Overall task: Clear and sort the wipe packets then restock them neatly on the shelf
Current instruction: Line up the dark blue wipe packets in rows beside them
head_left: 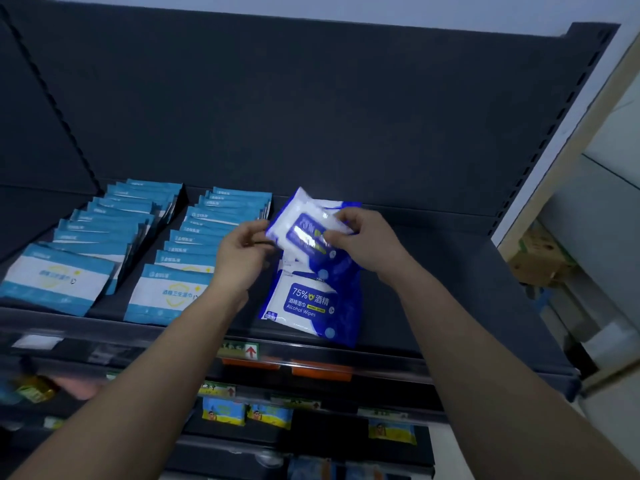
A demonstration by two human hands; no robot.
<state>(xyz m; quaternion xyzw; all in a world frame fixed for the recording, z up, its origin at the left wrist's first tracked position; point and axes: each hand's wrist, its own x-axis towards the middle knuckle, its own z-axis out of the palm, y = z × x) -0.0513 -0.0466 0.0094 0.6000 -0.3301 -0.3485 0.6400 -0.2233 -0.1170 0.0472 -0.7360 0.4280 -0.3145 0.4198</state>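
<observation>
Item: alcohol wipe packet [308, 233], dark blue and white. I hold it tilted above the shelf [433, 306], right of centre, over the rear of the dark-blue row.

Row below: front packet [308, 306] lies flat, label up, near the shelf's front lip. What lies behind it is partly hidden by my hands.

Neighbours: two light-blue rows [104, 237] and [194, 244] to the left, overlapped front to back.

Left hand [242, 258]: fingers curled, pinching the packet's left edge.

Right hand [363, 244]: fingers curled over its upper right corner.

Step, as I judge it: lay this packet behind the front one. I would square it label up, copy the neighbours' overlap, and lower it gently, since the film looks slippery.
</observation>
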